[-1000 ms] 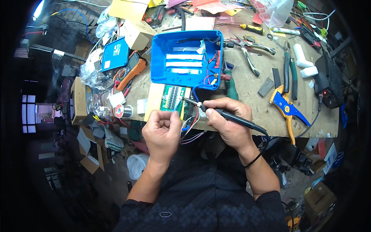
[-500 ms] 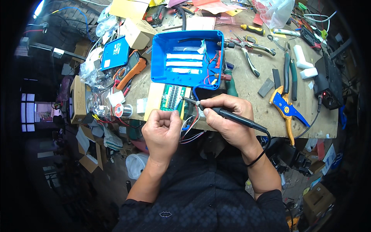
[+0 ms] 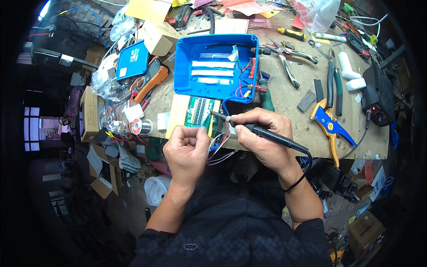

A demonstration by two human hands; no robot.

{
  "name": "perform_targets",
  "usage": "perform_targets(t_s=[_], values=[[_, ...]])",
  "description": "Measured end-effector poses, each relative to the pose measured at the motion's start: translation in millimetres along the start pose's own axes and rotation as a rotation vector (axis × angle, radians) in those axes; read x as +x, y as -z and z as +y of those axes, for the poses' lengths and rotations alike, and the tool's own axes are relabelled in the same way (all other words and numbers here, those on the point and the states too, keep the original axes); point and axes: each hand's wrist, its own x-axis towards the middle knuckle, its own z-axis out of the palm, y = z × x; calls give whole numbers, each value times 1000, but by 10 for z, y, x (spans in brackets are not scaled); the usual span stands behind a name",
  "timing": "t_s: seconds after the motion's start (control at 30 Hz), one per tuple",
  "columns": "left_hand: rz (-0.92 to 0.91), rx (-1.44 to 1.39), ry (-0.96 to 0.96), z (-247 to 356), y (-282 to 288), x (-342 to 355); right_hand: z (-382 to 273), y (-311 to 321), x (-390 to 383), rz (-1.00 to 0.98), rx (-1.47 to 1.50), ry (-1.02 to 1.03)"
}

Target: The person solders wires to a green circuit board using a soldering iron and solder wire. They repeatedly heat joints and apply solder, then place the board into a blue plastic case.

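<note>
My left hand (image 3: 186, 155) is closed at the lower edge of a green circuit board (image 3: 197, 109), pinching what looks like a thin blue-and-white wire. My right hand (image 3: 267, 142) grips a black soldering iron (image 3: 273, 137), its tip on or just over the board's right side, by the wire's end; contact is hard to judge. The board lies on a yellow block (image 3: 178, 115), with loose coloured wires hanging at its lower right. Just behind it sits an open blue plastic box (image 3: 182, 75) with white strips and red and black terminals.
Pliers (image 3: 291, 73), a yellow-and-blue stripping tool (image 3: 329, 124) and a black power unit (image 3: 378, 109) lie rightward on the cluttered bench (image 3: 364, 144). Leftward are a solder spool (image 3: 141, 127), an orange meter (image 3: 151, 84), a blue lid (image 3: 131, 62) and cardboard boxes (image 3: 90, 113).
My right hand and the iron have shifted very slightly up and toward the left. My left hand stays nearly still at the board.
</note>
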Motion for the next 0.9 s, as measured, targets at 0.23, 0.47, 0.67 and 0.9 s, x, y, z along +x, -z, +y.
perform_targets(t_s=[0.23, 0.47, 0.67, 0.9], values=[[-6, -3, 2, -11, 2, 1, -15, 5, 7, -8, -33, 21], [-10, 11, -8, -3, 5, 1, -5, 10, 16, -15, -44, 44], [-4, 15, -14, -17, -2, -3, -24, 17, 18, -25, -71, 64], [-10, 5, -12, -19, 3, -3, -23, 15, 17, -31, -75, 74]])
